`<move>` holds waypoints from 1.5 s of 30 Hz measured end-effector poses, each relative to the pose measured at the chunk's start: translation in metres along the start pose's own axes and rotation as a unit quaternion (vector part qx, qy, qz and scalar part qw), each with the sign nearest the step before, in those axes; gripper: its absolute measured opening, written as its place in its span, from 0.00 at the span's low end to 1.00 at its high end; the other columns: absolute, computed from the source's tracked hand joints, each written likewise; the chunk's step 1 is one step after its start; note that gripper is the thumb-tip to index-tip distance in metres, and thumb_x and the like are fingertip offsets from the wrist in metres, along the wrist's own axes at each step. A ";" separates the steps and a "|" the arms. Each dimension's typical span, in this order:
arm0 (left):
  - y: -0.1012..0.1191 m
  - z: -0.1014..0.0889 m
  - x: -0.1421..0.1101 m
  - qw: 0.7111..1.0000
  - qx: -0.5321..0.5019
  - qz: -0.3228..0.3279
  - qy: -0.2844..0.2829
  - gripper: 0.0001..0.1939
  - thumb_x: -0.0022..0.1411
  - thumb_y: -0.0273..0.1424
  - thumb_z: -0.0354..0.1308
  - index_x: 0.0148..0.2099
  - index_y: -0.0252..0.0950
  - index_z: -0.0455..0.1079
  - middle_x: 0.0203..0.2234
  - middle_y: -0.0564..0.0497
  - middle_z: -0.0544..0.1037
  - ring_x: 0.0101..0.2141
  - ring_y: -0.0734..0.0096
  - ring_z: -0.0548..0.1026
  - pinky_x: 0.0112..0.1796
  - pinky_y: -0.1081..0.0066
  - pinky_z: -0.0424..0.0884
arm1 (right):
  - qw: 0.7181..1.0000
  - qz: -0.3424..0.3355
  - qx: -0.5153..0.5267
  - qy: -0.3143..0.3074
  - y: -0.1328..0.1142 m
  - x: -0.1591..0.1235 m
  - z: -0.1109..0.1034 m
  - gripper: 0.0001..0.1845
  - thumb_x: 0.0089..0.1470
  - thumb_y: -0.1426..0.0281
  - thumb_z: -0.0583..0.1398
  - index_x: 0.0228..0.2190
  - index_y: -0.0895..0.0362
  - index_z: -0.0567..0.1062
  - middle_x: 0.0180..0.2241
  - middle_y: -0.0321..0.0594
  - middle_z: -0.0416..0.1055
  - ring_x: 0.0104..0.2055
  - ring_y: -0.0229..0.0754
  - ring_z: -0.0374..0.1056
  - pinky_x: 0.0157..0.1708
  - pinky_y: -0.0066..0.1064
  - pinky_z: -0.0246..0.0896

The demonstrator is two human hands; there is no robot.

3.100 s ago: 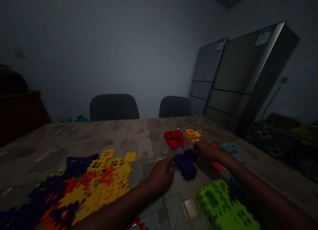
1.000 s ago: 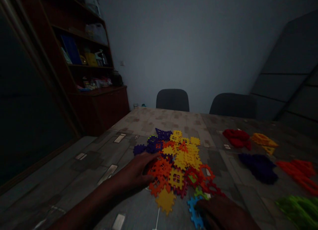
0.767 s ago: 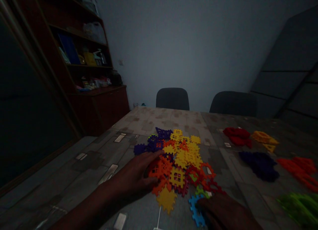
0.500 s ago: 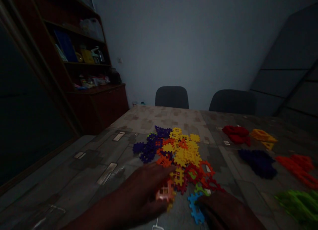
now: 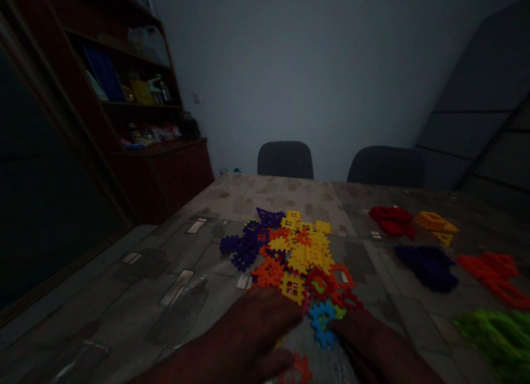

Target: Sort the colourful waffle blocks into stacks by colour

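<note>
Broadly, the desk [image 5: 124,273] spreads wide and bare to the left of the left hand [image 5: 265,329], as far as its long left edge, and runs on bare beyond the pile to two chairs [image 5: 285,158] at its far edge. Just ahead of both hands lies the mixed pile of tiles [image 5: 298,257], purple, yellow, orange and red. Well to the right of the right hand [image 5: 364,345] sit sorted heaps: red [image 5: 391,219], purple [image 5: 428,267], orange [image 5: 494,276] and green [image 5: 497,340]. The left hand is loosely curled, fingers near a yellow tile; whether it grips anything I cannot tell. The right hand's fingertips touch a blue tile [image 5: 321,320] at the pile's near edge; its grip is too dark to judge. A small orange tile [image 5: 296,369] lies between the hands.
</note>
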State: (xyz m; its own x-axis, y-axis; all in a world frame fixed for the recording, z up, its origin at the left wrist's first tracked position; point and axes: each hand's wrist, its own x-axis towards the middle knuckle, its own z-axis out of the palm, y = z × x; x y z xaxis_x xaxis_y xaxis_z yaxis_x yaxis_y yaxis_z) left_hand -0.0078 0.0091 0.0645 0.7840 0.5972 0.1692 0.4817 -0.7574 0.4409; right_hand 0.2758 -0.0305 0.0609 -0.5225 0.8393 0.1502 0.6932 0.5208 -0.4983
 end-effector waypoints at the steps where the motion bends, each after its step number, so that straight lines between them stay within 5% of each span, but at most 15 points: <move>1: -0.006 -0.011 0.001 0.999 -0.007 -0.033 0.038 0.17 0.72 0.32 0.54 0.61 0.46 0.61 0.54 0.50 0.76 0.52 0.61 0.73 0.53 0.62 0.66 | 1.000 -0.001 -0.006 0.009 0.001 0.001 0.000 0.19 0.59 0.72 0.58 0.50 0.45 0.79 0.48 0.42 0.80 0.48 0.50 0.77 0.49 0.35 0.72; 4: -0.031 -0.028 0.006 0.992 -0.020 -0.091 0.079 0.22 0.71 0.26 0.47 0.65 0.43 0.61 0.61 0.47 0.71 0.60 0.60 0.67 0.61 0.58 0.61 | 0.998 -0.013 -0.036 0.050 -0.002 0.003 0.000 0.22 0.57 0.77 0.56 0.48 0.48 0.79 0.48 0.44 0.80 0.47 0.48 0.77 0.48 0.34 0.72; 12: -0.071 -0.023 0.014 0.990 -0.044 -0.108 0.078 0.28 0.67 0.31 0.56 0.68 0.42 0.59 0.64 0.43 0.67 0.62 0.54 0.66 0.62 0.52 0.61 | 0.994 -0.005 -0.096 0.043 -0.007 0.002 0.001 0.23 0.53 0.82 0.57 0.44 0.50 0.80 0.41 0.42 0.82 0.38 0.46 0.79 0.37 0.32 0.75; 16: -0.072 -0.024 0.016 0.987 -0.057 -0.102 0.113 0.28 0.64 0.32 0.59 0.65 0.40 0.63 0.55 0.43 0.73 0.52 0.57 0.73 0.53 0.59 0.70 | 0.995 0.000 -0.096 0.029 -0.004 0.002 0.002 0.21 0.53 0.82 0.56 0.41 0.51 0.80 0.39 0.43 0.82 0.37 0.46 0.79 0.36 0.32 0.75; 21: -0.062 -0.029 0.015 0.973 -0.057 -0.125 0.184 0.15 0.67 0.31 0.53 0.52 0.37 0.75 0.40 0.46 0.77 0.41 0.59 0.75 0.44 0.61 0.70 | 0.997 -0.003 -0.080 0.015 0.003 -0.001 0.006 0.19 0.59 0.76 0.54 0.46 0.51 0.79 0.40 0.44 0.81 0.38 0.46 0.78 0.37 0.34 0.74; 25: -0.036 -0.036 0.010 0.962 -0.076 -0.149 0.218 0.16 0.68 0.32 0.53 0.55 0.38 0.74 0.41 0.47 0.78 0.40 0.61 0.75 0.41 0.64 0.69 | 0.998 0.028 -0.061 -0.010 0.000 -0.001 0.004 0.18 0.62 0.74 0.53 0.48 0.50 0.78 0.45 0.45 0.80 0.43 0.46 0.77 0.42 0.35 0.72; 30: 0.011 -0.021 0.012 0.949 -0.199 -0.177 0.167 0.16 0.64 0.31 0.55 0.53 0.42 0.76 0.44 0.49 0.78 0.41 0.63 0.76 0.39 0.67 0.70 | 0.996 0.056 -0.043 -0.054 -0.009 0.004 -0.002 0.17 0.63 0.75 0.52 0.45 0.51 0.78 0.44 0.45 0.79 0.43 0.47 0.76 0.43 0.37 0.71; 33: 0.029 -0.004 0.009 0.961 -0.186 -0.178 0.104 0.19 0.60 0.27 0.55 0.53 0.43 0.76 0.43 0.50 0.79 0.41 0.63 0.76 0.41 0.66 0.71 | 0.998 0.051 -0.026 -0.039 -0.011 0.005 -0.003 0.17 0.63 0.77 0.52 0.45 0.51 0.77 0.44 0.45 0.79 0.44 0.47 0.76 0.44 0.37 0.70; 40: 0.037 -0.011 -0.023 0.988 -0.047 -0.149 0.000 0.20 0.67 0.33 0.56 0.60 0.45 0.68 0.46 0.47 0.79 0.43 0.57 0.78 0.43 0.62 0.75 | 0.996 0.061 -0.021 -0.055 -0.018 0.007 -0.006 0.16 0.63 0.76 0.52 0.41 0.53 0.78 0.41 0.44 0.79 0.42 0.48 0.76 0.41 0.37 0.69; 45: 0.040 -0.020 -0.031 0.994 -0.059 -0.085 -0.034 0.31 0.65 0.31 0.64 0.66 0.51 0.60 0.62 0.51 0.70 0.59 0.57 0.70 0.58 0.63 0.68 | 0.998 0.051 0.007 -0.047 -0.021 0.007 -0.006 0.16 0.65 0.74 0.52 0.42 0.52 0.78 0.41 0.42 0.80 0.39 0.44 0.76 0.39 0.33 0.68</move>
State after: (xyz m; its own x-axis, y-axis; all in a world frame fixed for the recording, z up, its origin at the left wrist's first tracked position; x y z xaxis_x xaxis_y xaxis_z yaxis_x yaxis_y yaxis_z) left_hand -0.0207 -0.0340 0.0947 0.7221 0.6913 0.0250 0.5633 -0.6086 0.5588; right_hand 0.2606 -0.0342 0.0771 -0.4946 0.8689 0.0172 0.7387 0.4308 -0.5184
